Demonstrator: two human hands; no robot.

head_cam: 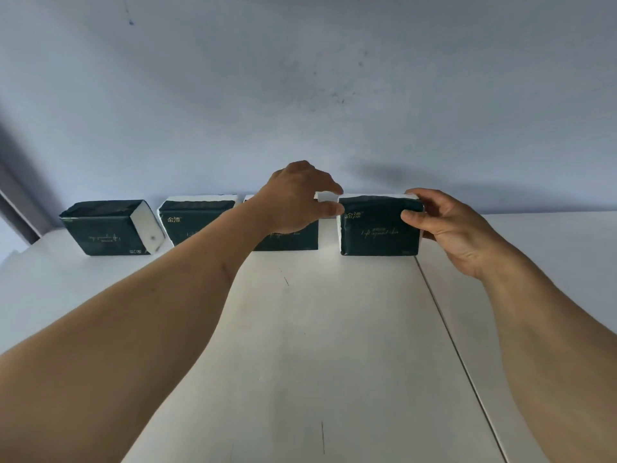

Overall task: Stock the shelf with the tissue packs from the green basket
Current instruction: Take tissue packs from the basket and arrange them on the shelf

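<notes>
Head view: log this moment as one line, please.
stage: placing | right hand: grips fourth tissue pack | left hand: touches its left top corner | shelf: four packs upright in row | basket: unseen

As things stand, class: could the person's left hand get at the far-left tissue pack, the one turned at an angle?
Probably yes. The left hand hovers over the third pack, apparently holding nothing, and the angled pack stands apart with bare shelf in front of it.

Tissue packs point(379, 233): seemingly glossy plastic wrap
</notes>
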